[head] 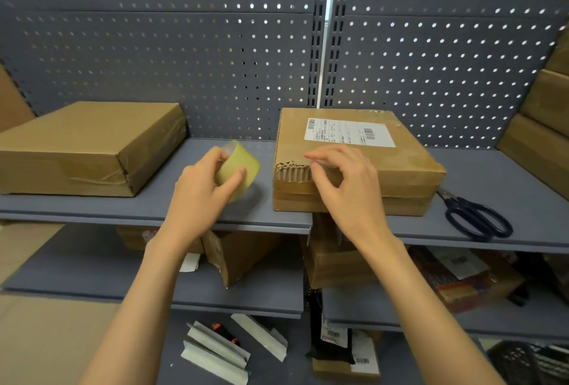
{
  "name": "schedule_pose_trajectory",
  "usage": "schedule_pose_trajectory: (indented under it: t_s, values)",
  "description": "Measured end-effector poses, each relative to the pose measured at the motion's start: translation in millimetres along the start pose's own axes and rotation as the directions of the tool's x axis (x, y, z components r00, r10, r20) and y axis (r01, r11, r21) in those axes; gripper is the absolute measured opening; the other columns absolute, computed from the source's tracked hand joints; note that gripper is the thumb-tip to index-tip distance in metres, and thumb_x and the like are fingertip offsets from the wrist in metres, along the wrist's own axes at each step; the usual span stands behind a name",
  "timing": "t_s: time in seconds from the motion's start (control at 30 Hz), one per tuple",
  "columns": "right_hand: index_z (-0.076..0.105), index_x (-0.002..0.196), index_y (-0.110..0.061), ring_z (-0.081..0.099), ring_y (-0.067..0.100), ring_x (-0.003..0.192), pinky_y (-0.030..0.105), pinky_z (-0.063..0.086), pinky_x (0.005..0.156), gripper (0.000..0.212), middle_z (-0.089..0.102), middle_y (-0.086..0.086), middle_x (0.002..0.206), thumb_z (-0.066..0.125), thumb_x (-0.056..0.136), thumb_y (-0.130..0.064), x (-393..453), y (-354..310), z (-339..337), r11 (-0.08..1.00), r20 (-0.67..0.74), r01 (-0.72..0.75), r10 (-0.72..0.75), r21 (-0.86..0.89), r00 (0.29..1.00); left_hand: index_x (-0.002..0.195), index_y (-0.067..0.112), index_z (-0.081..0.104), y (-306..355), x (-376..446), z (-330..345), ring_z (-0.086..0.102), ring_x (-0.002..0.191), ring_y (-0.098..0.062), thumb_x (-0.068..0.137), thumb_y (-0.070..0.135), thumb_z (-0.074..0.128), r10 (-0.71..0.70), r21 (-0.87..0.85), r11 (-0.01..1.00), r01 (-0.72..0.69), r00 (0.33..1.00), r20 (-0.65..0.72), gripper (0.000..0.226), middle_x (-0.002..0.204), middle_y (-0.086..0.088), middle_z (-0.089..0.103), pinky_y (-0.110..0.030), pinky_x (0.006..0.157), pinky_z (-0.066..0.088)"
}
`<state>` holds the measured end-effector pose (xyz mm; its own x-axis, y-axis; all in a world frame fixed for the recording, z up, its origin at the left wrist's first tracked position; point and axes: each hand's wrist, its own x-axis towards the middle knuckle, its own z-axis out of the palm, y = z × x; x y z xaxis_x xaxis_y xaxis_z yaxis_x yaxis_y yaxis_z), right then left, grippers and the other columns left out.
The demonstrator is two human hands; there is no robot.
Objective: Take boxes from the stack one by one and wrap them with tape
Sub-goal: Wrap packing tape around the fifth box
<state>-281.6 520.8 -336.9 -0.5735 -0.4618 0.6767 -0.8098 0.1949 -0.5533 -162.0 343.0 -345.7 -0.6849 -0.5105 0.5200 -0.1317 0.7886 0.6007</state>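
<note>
We see open grey shelf top (197,212) between the taped brown cardboard box (89,144) at left and the labelled brown cardboard box (354,150) at right; dark-handled scissors (474,215) and stacked brown cartons (542,126) crowd the far right, perforated grey backboard (184,55) closing the rear.

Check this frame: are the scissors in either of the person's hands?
No. The scissors lie untouched on the shelf, while the left hand grips the tape roll and the right hand touches the labelled box.

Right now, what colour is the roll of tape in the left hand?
Pale yellow-green; the roll of tape shows best in the head view.
</note>
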Motion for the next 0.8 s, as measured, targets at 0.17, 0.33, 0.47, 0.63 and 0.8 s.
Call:
schedule_pose_trajectory:
  t_s: [0.17, 0.33, 0.47, 0.63, 0.8]
  values:
    - [0.071, 0.105, -0.019, 0.057, -0.002, 0.097, 0.009, 0.042, 0.086, 0.019, 0.067, -0.01, 0.1, 0.059, 0.092, -0.011, 10, -27, -10, 0.97, 0.07, -0.017, 0.0, 0.241, 0.998, 0.093, 0.016, 0.056, 49, -10, -10, 0.065, 0.071, -0.025, 0.092, 0.032, 0.06, -0.041, -0.381, 0.924, 0.031, 0.999, -0.018, 0.017, 0.077, -0.006, 0.068, -0.049, 0.066, 0.055]
    - [0.069, 0.102, -0.023, 0.062, 0.002, 0.095, 0.024, 0.049, 0.089, 0.019, 0.069, -0.009, 0.102, 0.06, 0.092, -0.01, 19, -46, -18, 0.883, 0.081, -0.064, 0.03, 0.465, 0.996, 0.096, 0.012, 0.054, 76, -23, -13, 0.069, 0.069, -0.019, 0.088, 0.028, 0.057, -0.034, -0.596, 0.801, 0.051, 0.999, 0.041, 0.018, 0.078, -0.003, 0.072, -0.031, 0.055, 0.056]
    - [0.069, 0.104, -0.021, 0.063, 0.008, 0.097, 0.03, 0.05, 0.09, 0.018, 0.069, -0.003, 0.106, 0.059, 0.093, -0.012, 21, -47, -23, 0.869, 0.089, -0.043, -0.001, 0.493, 0.996, 0.095, 0.013, 0.055, 84, -31, -11, 0.069, 0.07, -0.022, 0.086, 0.029, 0.056, -0.02, -0.661, 0.748, 0.061, 0.997, 0.069, 0.017, 0.078, -0.006, 0.071, -0.03, 0.056, 0.056]
    - [0.068, 0.108, -0.023, 0.061, 0.007, 0.099, 0.038, 0.048, 0.092, 0.02, 0.066, -0.005, 0.107, 0.057, 0.094, -0.015, 22, -42, -25, 0.884, 0.129, -0.025, -0.04, 0.468, 0.991, 0.092, 0.014, 0.054, 88, -36, -5, 0.069, 0.067, -0.019, 0.085, 0.026, 0.057, -0.022, -0.712, 0.695, 0.099, 0.993, 0.116, 0.014, 0.079, -0.01, 0.071, -0.024, 0.055, 0.054]
    - [0.069, 0.104, -0.027, 0.059, 0.001, 0.102, 0.043, 0.047, 0.092, 0.017, 0.064, -0.008, 0.111, 0.057, 0.093, -0.023, 22, -37, -23, 0.901, 0.164, -0.052, -0.021, 0.43, 0.986, 0.091, 0.013, 0.054, 88, -36, -2, 0.069, 0.068, -0.022, 0.084, 0.028, 0.058, -0.028, -0.715, 0.689, 0.118, 0.99, 0.137, 0.017, 0.081, -0.014, 0.069, -0.026, 0.055, 0.055]
